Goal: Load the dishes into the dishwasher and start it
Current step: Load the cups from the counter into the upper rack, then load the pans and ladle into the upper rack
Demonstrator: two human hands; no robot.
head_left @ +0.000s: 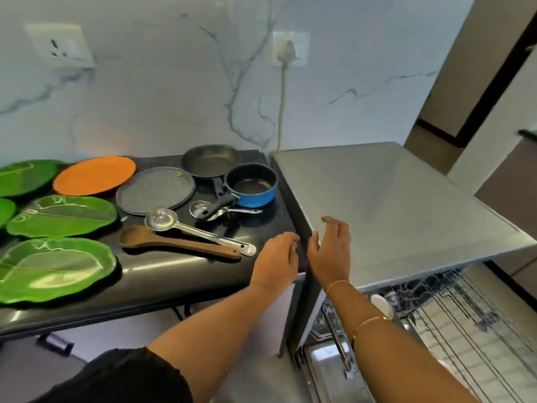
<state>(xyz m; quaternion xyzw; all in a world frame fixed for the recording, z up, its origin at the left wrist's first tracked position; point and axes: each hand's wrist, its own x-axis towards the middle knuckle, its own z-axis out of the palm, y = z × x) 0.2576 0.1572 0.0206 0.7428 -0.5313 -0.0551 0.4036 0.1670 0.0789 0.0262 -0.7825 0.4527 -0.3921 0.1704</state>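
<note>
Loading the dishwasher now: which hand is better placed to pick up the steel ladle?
Left. The left hand is near the handle end of the steel ladle; the right hand is farther, at the dishwasher corner.

Leftmost green plates (23,177) cropped by the edge, dishwasher rack (470,315) blurred.

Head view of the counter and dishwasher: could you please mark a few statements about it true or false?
The orange plate lies on the counter. True.
The dishwasher is closed. False: it is open, its rack showing.
The blue saucepan sits in the rack. False: it stands on the counter.
The left hand and right hand hold nothing. True.
</note>
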